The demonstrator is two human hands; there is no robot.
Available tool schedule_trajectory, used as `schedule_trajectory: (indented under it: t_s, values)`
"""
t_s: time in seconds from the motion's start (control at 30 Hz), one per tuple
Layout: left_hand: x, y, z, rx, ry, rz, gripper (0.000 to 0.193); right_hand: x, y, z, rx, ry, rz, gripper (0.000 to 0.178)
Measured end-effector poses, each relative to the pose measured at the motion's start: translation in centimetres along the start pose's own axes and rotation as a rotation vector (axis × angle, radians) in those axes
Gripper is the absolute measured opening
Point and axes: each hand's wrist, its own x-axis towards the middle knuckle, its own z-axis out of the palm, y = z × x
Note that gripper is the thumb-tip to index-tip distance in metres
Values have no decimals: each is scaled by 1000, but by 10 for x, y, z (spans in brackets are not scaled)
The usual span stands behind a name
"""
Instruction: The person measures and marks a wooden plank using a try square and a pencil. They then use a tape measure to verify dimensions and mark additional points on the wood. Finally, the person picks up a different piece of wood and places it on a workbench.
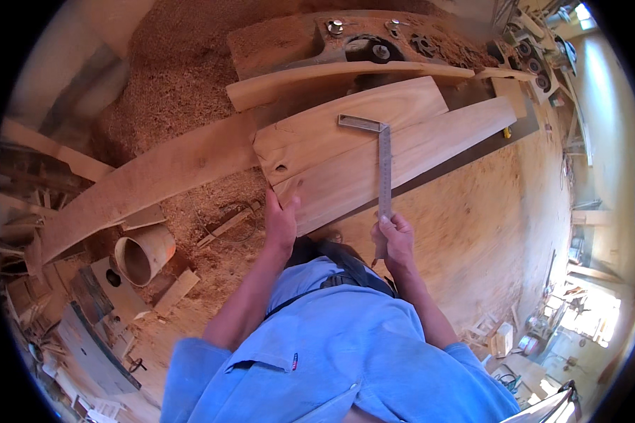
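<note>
My right hand [395, 241] grips the near end of a metal try square [383, 166] whose long blade lies across two pale wooden planks. The square's short arm rests on the upper plank [331, 123]. The lower plank [437, 137] lies beside it, slanting up to the right. My left hand [281, 218] presses on the near left corner of the planks, thumb spread, fingers flat on the wood. Both forearms come up from my blue shirt at the bottom.
A woodworking machine [374, 46] covered in sawdust stands behind the planks. A long board [141, 183] slopes down to the left. A cut plastic pipe piece [142, 255], wood offcuts and sawdust heaps cover the floor at left. Timber scraps lie at right.
</note>
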Motion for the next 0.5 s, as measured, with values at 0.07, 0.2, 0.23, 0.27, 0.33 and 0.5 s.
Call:
schedule_trajectory:
  t_s: [0.07,0.2,0.23,0.27,0.33,0.5]
  values:
    - [-11,10,3,57,38,-4,62,-1,1,2,10,31,-19,13]
    - [-12,15,-14,188,15,127,65,-5,-1,4,5,2,-32,13]
    - [-9,17,-24,150,-32,138,64,-6,-3,6,-20,-24,-30,13]
    - [-7,25,-29,109,-90,145,62,-10,-8,8,-47,-39,-31,14]
    - [2,43,-42,275,-61,287,57,-16,-17,19,-146,-78,-18,14]
    - [58,102,-21,813,-10,771,51,-6,-46,54,-460,-179,-113,18]
